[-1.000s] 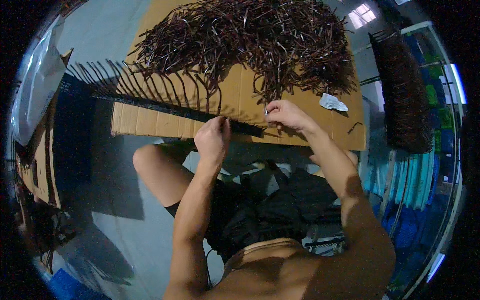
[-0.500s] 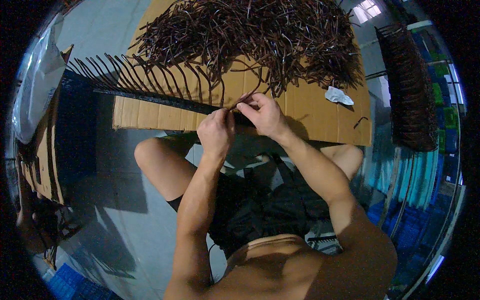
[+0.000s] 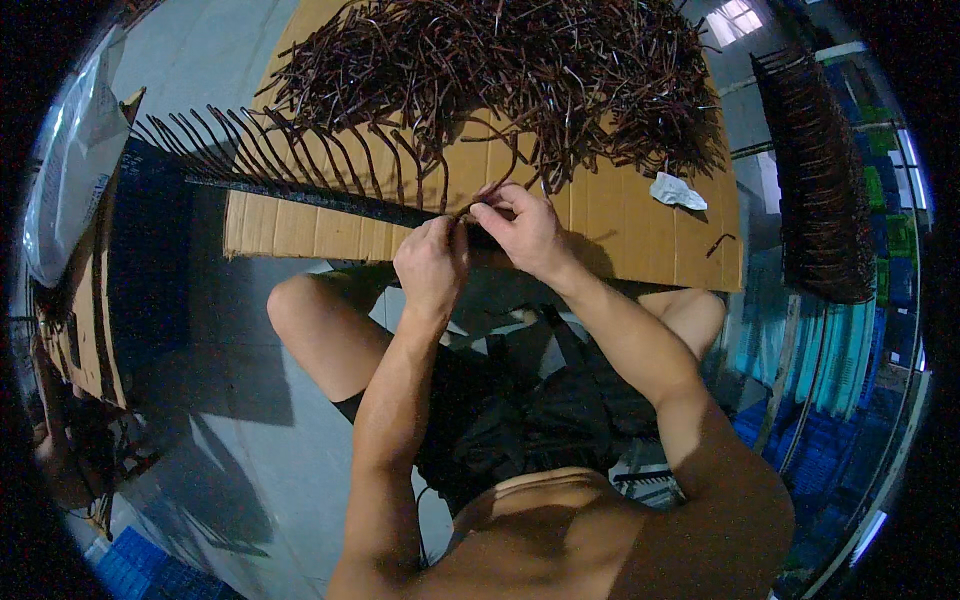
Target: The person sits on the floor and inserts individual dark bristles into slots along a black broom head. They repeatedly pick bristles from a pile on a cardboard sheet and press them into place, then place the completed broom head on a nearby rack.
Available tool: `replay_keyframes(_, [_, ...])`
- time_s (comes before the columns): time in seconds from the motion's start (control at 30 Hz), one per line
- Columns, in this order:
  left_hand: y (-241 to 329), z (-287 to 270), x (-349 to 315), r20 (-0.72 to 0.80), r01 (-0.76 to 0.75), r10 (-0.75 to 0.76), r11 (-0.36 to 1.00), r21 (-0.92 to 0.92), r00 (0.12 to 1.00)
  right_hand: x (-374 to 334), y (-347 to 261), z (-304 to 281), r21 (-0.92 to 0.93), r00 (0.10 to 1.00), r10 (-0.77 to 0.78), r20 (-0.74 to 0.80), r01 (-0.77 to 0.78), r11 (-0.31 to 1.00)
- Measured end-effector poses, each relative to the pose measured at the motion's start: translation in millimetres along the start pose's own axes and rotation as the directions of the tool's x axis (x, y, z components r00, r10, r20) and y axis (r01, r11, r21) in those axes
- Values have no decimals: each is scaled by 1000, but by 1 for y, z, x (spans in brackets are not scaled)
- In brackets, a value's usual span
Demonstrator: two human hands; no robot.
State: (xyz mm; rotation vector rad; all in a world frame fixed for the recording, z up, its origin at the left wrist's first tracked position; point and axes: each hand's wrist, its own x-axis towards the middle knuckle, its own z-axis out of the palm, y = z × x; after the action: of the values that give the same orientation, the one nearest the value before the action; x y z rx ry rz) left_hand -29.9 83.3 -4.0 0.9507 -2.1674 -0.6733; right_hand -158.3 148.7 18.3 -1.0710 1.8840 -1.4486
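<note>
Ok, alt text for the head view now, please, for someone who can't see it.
A person's left hand is closed on a dark strip set with a row of curved brown rods, while the right hand pinches another rod. On the cardboard beyond lie a heap of loose rods and, to the right, a crumpled white scrap.

Ctr of frame: L hand [image 3: 432,262] hides own fingertips & the bit of black strip [image 3: 320,200] behind them; low end of bent brown rod [image 3: 514,155] lost in R hand [image 3: 522,232] fingers, exact contact too small to tell. Top edge cuts off brown rod pile [image 3: 500,80] & cardboard [image 3: 690,240]. Lower-L corner, blue item [image 3: 150,565] runs out of frame, kind unclear.
</note>
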Motion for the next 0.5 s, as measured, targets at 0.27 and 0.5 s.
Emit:
replay_keyframes(0.27, [-4,5,0,-40,-56,55,998,-16,998,8,-37,-10,-311,978,13,210,54,949])
replay_keyframes(0.5, [1,-2,0,-77,-50,46,997,-56,996,12,-29,-11,-312,983,-13,181,70,947])
